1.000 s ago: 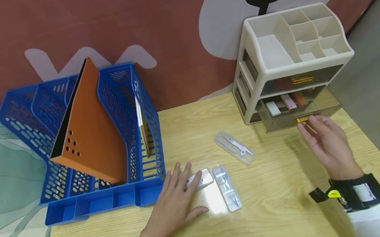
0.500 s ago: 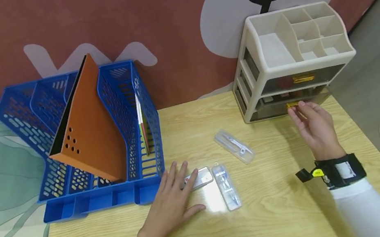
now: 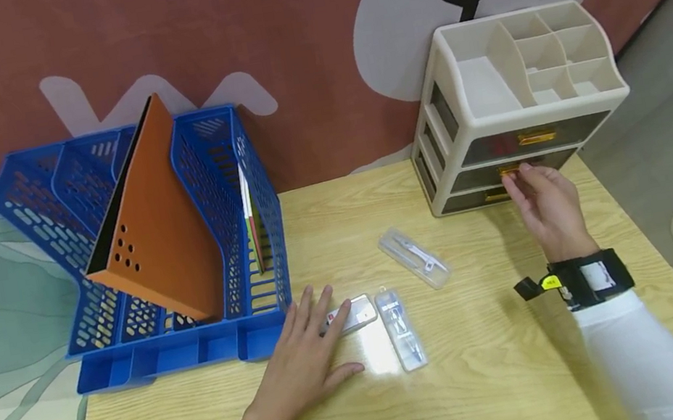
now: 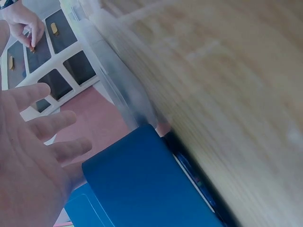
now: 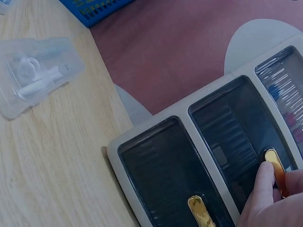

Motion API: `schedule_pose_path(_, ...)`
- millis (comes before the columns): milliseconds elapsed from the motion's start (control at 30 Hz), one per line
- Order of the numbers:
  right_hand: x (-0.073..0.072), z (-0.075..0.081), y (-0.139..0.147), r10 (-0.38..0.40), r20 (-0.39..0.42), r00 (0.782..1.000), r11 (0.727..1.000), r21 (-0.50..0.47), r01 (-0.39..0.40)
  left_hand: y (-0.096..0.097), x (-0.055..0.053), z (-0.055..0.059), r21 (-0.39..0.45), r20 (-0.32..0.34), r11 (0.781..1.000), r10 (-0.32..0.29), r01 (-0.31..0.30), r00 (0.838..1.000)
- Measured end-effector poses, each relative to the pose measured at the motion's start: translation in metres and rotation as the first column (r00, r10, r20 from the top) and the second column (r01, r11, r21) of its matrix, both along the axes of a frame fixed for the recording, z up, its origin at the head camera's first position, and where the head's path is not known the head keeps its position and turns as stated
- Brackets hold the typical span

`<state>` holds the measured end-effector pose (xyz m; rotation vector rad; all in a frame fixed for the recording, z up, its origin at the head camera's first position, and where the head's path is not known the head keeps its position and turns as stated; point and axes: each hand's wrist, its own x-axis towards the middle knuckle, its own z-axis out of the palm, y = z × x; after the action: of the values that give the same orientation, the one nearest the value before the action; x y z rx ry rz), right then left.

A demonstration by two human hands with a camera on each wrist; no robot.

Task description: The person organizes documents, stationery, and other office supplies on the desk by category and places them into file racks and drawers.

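Observation:
My right hand [image 3: 549, 206] pinches the gold handle [image 5: 279, 172] of the middle drawer [image 3: 470, 178] in a small white drawer cabinet [image 3: 460, 117]. That drawer sits flush in the cabinet, between the top and bottom ones. My left hand [image 3: 302, 366] lies with its fingers spread, the fingertips overlapping a small clear case [image 3: 360, 314] in the head view. Beside that case lies a slim clear case [image 3: 402, 330] with a compass-like tool inside. Farther back is another clear case [image 3: 415, 256] holding a white tool, seen closer in the right wrist view.
A blue desk file rack [image 3: 267, 338] stands at the left of the wooden table [image 3: 488, 377]. It holds an orange folder [image 3: 165, 237] and several thin booklets [image 3: 251, 223]. Open compartments [image 3: 488, 79] top the cabinet. A printed cloth [image 3: 312, 96] hangs behind.
My right hand has pushed the middle drawer back into the cabinet, from pulled out with small boxes showing to flush. My left hand has stayed in nearly the same place.

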<state>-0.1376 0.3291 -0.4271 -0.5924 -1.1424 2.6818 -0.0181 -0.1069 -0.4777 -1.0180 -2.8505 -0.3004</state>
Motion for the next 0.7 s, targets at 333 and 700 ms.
schedule_pose_path(333, 0.004, -0.007, 0.001, -0.056, 0.010, 0.998, 0.997, 0.049, 0.055, 0.001, 0.000, -0.001, -0.011, -0.023, 1.000, -0.007, 0.007, 1.000)
schedule_pose_path(700, 0.014, -0.027, 0.000, -0.003, 0.173, 0.985, 1.000, 0.027, -0.002, -0.002, 0.003, -0.001, -0.013, -0.009, 1.000, 0.004, -0.004, 1.000)
